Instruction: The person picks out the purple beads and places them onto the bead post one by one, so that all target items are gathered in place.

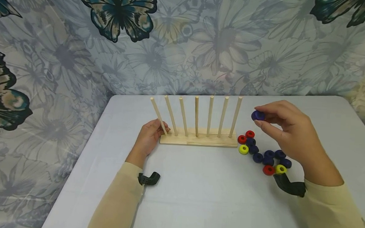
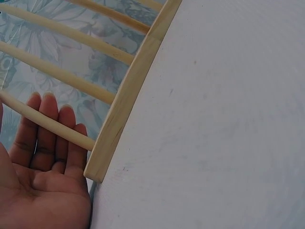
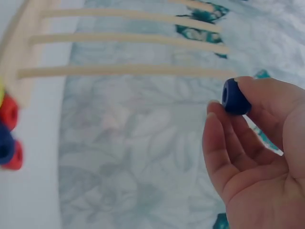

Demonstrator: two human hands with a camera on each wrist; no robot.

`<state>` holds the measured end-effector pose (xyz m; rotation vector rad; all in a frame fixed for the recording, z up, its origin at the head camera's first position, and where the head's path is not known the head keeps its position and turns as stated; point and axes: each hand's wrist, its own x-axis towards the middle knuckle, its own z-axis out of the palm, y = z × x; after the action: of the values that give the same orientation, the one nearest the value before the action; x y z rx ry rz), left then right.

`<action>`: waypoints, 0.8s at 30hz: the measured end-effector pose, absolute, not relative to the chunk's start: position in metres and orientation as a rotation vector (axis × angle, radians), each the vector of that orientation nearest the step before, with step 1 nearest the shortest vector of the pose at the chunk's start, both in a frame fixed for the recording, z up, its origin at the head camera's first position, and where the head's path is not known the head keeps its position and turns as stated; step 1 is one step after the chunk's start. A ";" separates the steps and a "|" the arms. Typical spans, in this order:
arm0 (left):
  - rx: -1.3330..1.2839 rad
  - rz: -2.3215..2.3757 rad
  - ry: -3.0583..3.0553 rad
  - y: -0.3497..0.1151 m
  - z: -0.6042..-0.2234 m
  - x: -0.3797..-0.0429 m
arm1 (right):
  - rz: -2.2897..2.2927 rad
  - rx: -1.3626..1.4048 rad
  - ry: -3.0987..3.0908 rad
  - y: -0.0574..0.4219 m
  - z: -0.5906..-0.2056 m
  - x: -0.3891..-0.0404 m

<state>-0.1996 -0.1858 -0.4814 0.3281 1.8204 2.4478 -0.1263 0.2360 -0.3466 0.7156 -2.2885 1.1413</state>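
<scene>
My right hand [image 1: 288, 128] holds a blue bead [image 1: 258, 115] between thumb and fingertips, raised above the table. The bead's hole [image 3: 226, 94] faces sideways in the right wrist view. At the left end of a wooden peg rack [image 1: 196, 140], my left hand [image 1: 148, 136] is at the leftmost peg [image 1: 158, 114]. In the left wrist view its fingers [image 2: 45, 136] extend behind that peg, with the palm toward the camera. Several upright pegs line the rack, all bare. Right of the rack lie loose blue beads [image 1: 257, 157], red beads [image 1: 268, 170] and yellow beads [image 1: 243, 149].
A white-covered table [image 1: 196, 197] carries the rack and beads. Behind it hangs a floral backdrop [image 1: 173, 58] with butterfly prints. Dark straps sit on both wrists, the right strap [image 1: 290, 186] overlapping the nearest beads in the head view.
</scene>
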 end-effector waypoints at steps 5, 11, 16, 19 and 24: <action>0.334 2.443 1.820 -0.186 -0.483 -0.200 | 1.221 0.774 -2.221 0.225 -0.334 -0.131; 0.308 2.434 1.827 -0.186 -0.481 -0.200 | 1.299 0.802 -2.167 0.211 -0.326 -0.135; 0.307 2.425 1.833 -0.186 -0.481 -0.200 | 1.290 0.812 -2.186 0.204 -0.323 -0.140; 0.308 2.420 1.843 -0.187 -0.481 -0.200 | 1.283 0.814 -2.185 0.199 -0.322 -0.142; 0.300 2.406 1.865 -0.187 -0.481 -0.201 | 1.286 0.774 -2.140 0.190 -0.321 -0.145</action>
<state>-0.2012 -0.1871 -0.4812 0.3001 1.8652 2.4062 -0.1455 0.1898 -0.3209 0.7737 -2.1404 1.2864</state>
